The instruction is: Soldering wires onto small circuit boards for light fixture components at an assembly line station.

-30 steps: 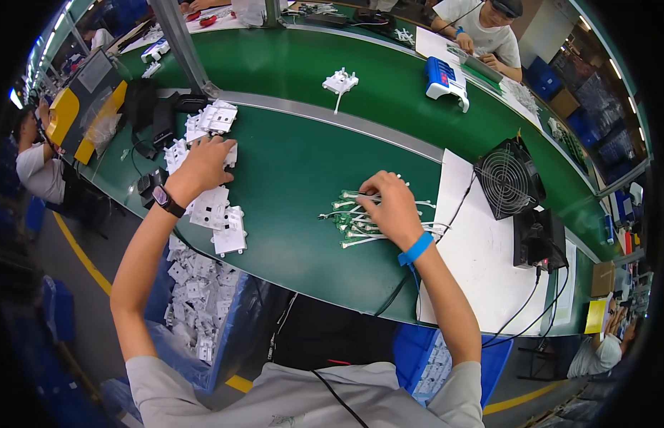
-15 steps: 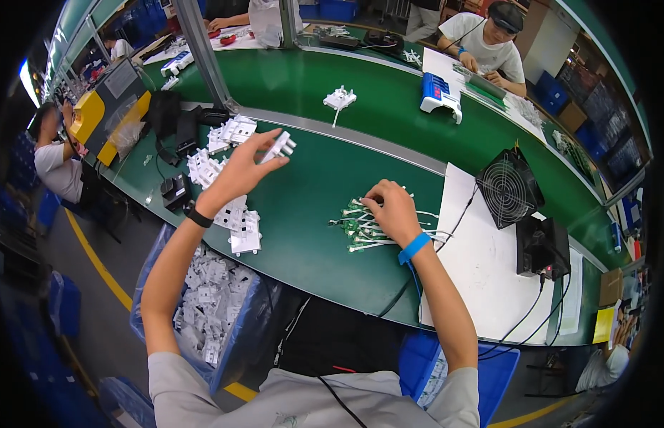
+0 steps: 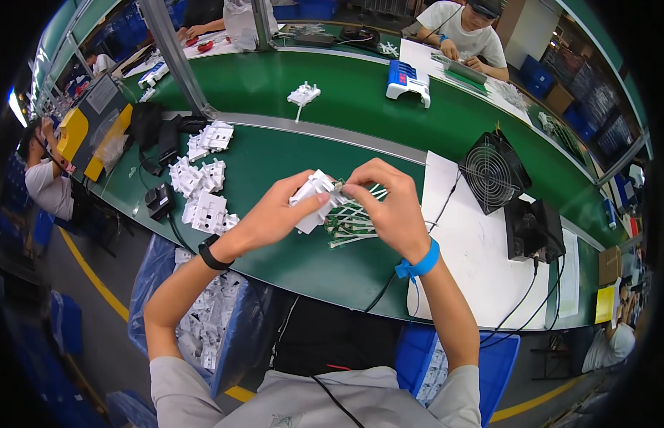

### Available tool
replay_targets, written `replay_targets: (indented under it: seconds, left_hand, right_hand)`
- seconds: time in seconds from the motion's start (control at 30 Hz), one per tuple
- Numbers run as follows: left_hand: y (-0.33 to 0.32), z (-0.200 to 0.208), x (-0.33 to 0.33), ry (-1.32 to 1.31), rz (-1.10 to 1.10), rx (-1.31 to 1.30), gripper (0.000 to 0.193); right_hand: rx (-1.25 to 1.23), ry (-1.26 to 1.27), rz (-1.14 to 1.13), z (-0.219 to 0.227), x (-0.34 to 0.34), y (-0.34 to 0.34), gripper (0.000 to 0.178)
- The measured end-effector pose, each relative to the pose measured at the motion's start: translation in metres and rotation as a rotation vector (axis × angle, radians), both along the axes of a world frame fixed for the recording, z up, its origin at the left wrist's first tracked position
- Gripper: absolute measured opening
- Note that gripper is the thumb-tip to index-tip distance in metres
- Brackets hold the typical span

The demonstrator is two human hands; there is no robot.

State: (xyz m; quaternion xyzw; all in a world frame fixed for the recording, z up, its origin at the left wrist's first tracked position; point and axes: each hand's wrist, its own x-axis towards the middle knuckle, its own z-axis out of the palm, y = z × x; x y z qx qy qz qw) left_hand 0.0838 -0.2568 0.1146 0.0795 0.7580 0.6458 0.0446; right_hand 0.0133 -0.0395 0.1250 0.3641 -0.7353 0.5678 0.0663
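My left hand [image 3: 272,216] is closed around a white plastic housing [image 3: 308,198], tilted over the middle of the green bench. My right hand [image 3: 394,207] pinches a small green circuit board [image 3: 338,185] against the housing's upper right side; the fingers partly cover it. Just below the hands lies a bunch of green circuit boards with white leads [image 3: 352,227], partly hidden by my right hand. Left of my left hand, several more white housings [image 3: 205,211] are heaped on the bench.
A black fan [image 3: 493,175] and a black box-shaped device [image 3: 534,230] with cables stand on the right over a white sheet [image 3: 482,285]. Beyond the metal rail, another white housing [image 3: 303,94] rests on the green belt. A lined bin [image 3: 148,314] of white parts stands below the bench.
My left hand has brought the white housing right and nearer, up to my right hand. My right hand has lifted a small circuit board from the bunch to the housing. The head view has shifted slightly.
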Motion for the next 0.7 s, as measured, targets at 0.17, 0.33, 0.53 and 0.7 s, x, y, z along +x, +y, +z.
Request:
replay_targets:
  seconds: [0.17,0.33,0.53,0.7]
  left_hand:
    - [0.020,-0.002,0.000,0.050,0.042,-0.123,0.031]
    - [0.027,-0.004,-0.003,0.055,0.007,-0.162,0.027]
    - [0.041,0.001,-0.003,0.015,-0.080,-0.129,0.025]
    - [0.043,-0.009,-0.015,-0.032,0.037,-0.186,0.023]
  right_hand:
    - [0.066,-0.144,0.073,-0.005,-0.004,0.021,0.008]
    - [0.155,-0.201,0.111,-0.002,-0.001,0.035,0.008]
    - [0.184,-0.171,0.095,-0.010,0.005,0.034,0.011]
    - [0.108,-0.221,-0.070,-0.029,0.010,0.027,0.018]
